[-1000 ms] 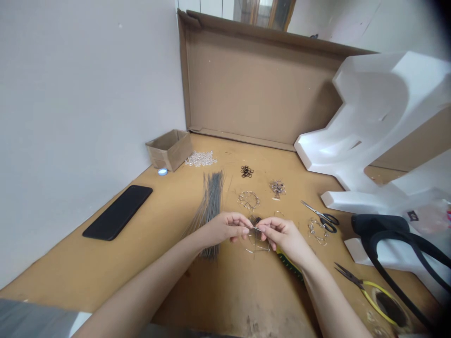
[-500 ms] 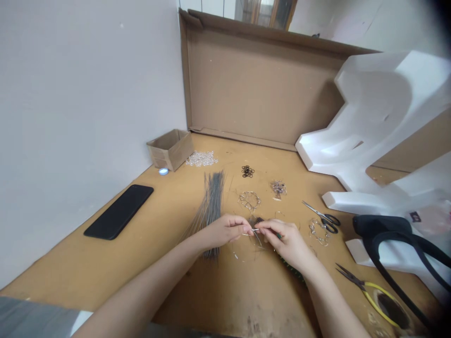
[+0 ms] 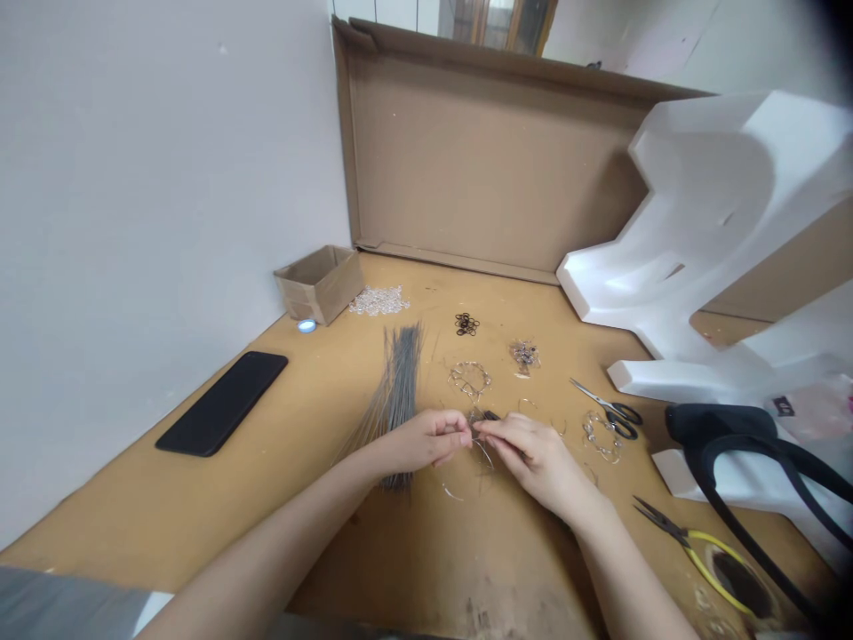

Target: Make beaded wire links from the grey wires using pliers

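Note:
My left hand (image 3: 434, 439) is closed in a pinch on a thin wire (image 3: 485, 453), just right of a bundle of grey wires (image 3: 402, 373). Close beside it, my right hand (image 3: 533, 449) pinches the same wire near its fingertips. The wire's loose end curves down between the hands. Beyond them lies a ring of bent wire pieces (image 3: 470, 379). A dark tool, mostly hidden, lies behind my right hand.
Black rings (image 3: 466, 324), clear beads (image 3: 379, 300) and a small cardboard box (image 3: 321, 284) are farther back. A phone (image 3: 223, 403) lies left. Scissors (image 3: 609, 410), yellow-handled pliers (image 3: 693, 551) and white foam (image 3: 699, 222) are at the right.
My right hand has moved slightly left, closer to my left fingertips. The green part seen under my right hand is now hidden. The view has shifted slightly.

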The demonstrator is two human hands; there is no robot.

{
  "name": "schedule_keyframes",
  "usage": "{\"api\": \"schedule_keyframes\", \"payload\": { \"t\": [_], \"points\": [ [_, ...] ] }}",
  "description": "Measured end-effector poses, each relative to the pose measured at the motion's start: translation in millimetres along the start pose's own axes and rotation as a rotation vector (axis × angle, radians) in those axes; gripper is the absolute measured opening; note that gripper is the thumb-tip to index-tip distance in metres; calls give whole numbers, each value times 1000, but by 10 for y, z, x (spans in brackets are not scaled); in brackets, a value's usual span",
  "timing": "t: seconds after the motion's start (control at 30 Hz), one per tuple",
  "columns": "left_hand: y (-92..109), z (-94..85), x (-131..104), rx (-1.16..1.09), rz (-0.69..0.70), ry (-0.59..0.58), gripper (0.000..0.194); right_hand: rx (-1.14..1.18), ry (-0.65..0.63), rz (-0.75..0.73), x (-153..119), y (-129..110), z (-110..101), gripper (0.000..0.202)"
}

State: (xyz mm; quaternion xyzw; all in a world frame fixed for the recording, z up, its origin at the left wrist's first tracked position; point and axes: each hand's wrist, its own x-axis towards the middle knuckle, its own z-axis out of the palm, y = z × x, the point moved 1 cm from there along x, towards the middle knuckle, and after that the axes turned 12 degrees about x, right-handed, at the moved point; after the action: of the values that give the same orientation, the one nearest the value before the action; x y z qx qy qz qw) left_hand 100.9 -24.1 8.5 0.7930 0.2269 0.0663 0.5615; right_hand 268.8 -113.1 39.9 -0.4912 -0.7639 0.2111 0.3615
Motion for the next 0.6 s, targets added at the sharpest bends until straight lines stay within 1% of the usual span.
{"api": "schedule_keyframes", "payload": {
  "t": [0.1, 0.3, 0.43, 0.6],
  "points": [
    [29, 1, -9, 31, 15, -11, 28, 21, 31, 13, 2, 9, 0, 26],
    [89, -3, -20, 34, 29, 10, 29, 165, 166, 179, -1, 92, 6, 19],
    [58, 7, -10, 28, 21, 36, 30, 270, 193, 271, -1, 126, 16, 17],
    [5, 8, 1, 53, 12, 46, 30, 385, 213, 327, 8, 122, 11, 18]
  ]
}}
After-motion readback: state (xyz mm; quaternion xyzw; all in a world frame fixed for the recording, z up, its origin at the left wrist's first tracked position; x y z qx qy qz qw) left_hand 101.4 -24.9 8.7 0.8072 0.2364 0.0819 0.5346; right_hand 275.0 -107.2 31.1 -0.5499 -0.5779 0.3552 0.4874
